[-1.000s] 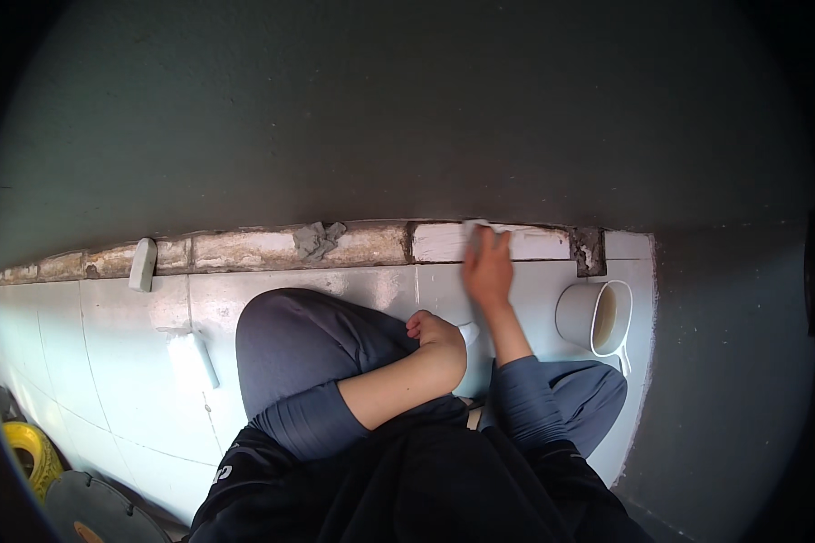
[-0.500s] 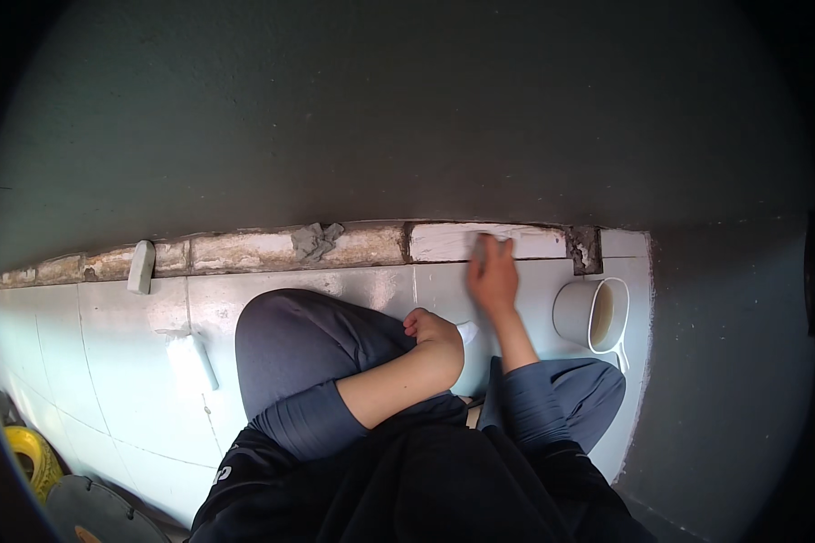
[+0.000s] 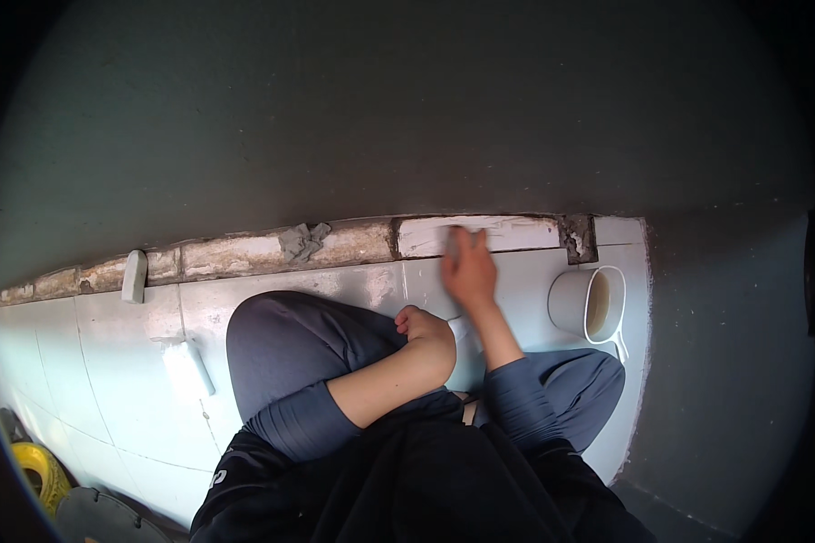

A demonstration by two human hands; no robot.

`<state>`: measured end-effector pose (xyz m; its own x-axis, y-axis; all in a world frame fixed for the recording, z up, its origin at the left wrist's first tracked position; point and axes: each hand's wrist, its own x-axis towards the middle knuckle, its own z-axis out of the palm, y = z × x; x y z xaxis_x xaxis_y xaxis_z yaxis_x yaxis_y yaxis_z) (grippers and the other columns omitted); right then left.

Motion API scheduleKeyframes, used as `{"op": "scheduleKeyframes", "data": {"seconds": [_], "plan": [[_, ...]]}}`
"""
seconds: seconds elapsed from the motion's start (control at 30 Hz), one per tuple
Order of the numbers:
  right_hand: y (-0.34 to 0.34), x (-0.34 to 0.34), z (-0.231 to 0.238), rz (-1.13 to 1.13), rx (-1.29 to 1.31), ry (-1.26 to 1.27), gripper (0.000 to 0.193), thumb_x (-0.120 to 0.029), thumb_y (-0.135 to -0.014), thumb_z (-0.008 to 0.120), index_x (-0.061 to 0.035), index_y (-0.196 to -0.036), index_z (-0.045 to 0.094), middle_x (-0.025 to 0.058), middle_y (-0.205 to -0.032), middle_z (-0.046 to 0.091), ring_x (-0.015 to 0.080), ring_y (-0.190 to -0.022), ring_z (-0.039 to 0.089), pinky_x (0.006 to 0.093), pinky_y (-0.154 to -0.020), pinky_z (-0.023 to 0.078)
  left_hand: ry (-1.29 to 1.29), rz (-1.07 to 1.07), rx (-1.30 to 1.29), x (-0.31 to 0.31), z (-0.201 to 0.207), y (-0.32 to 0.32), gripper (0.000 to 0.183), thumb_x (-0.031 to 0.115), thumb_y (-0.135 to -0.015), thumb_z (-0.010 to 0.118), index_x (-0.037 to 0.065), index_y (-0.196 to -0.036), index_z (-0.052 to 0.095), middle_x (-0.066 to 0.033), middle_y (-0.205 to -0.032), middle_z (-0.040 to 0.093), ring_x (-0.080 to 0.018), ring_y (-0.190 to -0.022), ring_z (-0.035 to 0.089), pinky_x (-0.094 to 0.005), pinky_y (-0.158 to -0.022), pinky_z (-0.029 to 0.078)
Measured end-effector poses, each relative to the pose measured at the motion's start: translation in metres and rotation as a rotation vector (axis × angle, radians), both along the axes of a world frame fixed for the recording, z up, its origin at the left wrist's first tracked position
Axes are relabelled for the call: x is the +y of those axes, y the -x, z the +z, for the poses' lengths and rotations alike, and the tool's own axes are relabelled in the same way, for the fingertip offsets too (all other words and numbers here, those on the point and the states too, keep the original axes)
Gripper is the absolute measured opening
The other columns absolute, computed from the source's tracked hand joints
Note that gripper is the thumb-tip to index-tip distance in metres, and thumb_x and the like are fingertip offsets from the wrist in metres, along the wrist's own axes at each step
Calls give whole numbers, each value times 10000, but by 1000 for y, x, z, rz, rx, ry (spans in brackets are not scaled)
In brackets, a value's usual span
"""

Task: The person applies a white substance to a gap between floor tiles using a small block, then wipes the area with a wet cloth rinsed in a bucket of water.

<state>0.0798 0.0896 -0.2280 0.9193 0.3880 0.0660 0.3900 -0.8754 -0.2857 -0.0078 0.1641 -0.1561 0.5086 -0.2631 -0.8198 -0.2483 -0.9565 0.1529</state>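
Lower ctr: we note a dark shirt [image 3: 417, 484] and, above it, folded legs in grey trousers [image 3: 285, 348]. Lower L corner: a yellow ring-shaped item [image 3: 52, 480] and a dk grey rounded item [image 3: 100, 516], both partly cut off. Mid-L: white block [image 3: 188, 369] on tiled floor [image 3: 122, 357]. Ctr: L hand [image 3: 428, 335], wrist bent, fingers curled narrow; palm side hidden, so we can't tell if it holds anything. R of ctr: white dipper [image 3: 569, 303] w/ handle, cloudy liquid inside, just beyond R knee. Upper ctr: R hand [image 3: 471, 270], fingers slightly spread at the white strip [image 3: 521, 234]; small greyish item [image 3: 452, 238] at fingertips, blurred, grip on it we can't confirm. Strip lies R of ctr along wall base, face streaked; dk recess [image 3: 578, 239] at its R end. To its L, grey lump [image 3: 305, 242] on rough band [image 3: 235, 257]. Beyond: dk wall [image 3: 407, 109], upper frame.
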Motion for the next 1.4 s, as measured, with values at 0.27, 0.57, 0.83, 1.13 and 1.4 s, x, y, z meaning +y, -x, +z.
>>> {"op": "scheduleKeyframes", "data": {"seconds": [0.27,0.57,0.83,1.13,1.4], "plan": [[-19,-11,-7,-209,-18,-11,471,-136,-763,563,-136,-1209,411,270,-1214,403,389,-905,568,462,-714,495,61,-40,-36,-9,-7,-2,287,159,-709,623,39,-969,644,-146,-960,619,-306,-817,589,-475,-662,395],[-14,7,1,-65,-27,-8,400,-135,-737,598,-129,-1108,450,199,-1053,434,364,-867,559,454,-658,506,58,-20,29,6,-3,0,262,165,-663,659,41,-894,649,-110,-817,637,-290,-667,588,-449,-604,387],[-6,23,-2,-65,-21,33,421,-138,-749,582,-121,-1143,434,227,-1101,437,377,-885,549,453,-706,497,20,-43,26,-3,7,-6,242,141,-660,668,84,-896,667,-65,-842,646,-236,-644,597,-401,-598,383],[-26,-23,6,-114,32,3,434,-144,-740,581,-150,-1153,449,227,-1146,426,379,-872,565,459,-691,497,89,57,-29,4,-12,6,187,150,-641,683,68,-808,661,-67,-735,637,-238,-565,588,-388,-531,384],[19,23,-2,132,66,20,433,-183,-712,587,-186,-1131,480,249,-1184,431,366,-848,579,454,-703,503,75,-27,21,0,-5,-3,206,162,-634,684,40,-797,655,-82,-711,627,-246,-563,581,-388,-539,386]]}}
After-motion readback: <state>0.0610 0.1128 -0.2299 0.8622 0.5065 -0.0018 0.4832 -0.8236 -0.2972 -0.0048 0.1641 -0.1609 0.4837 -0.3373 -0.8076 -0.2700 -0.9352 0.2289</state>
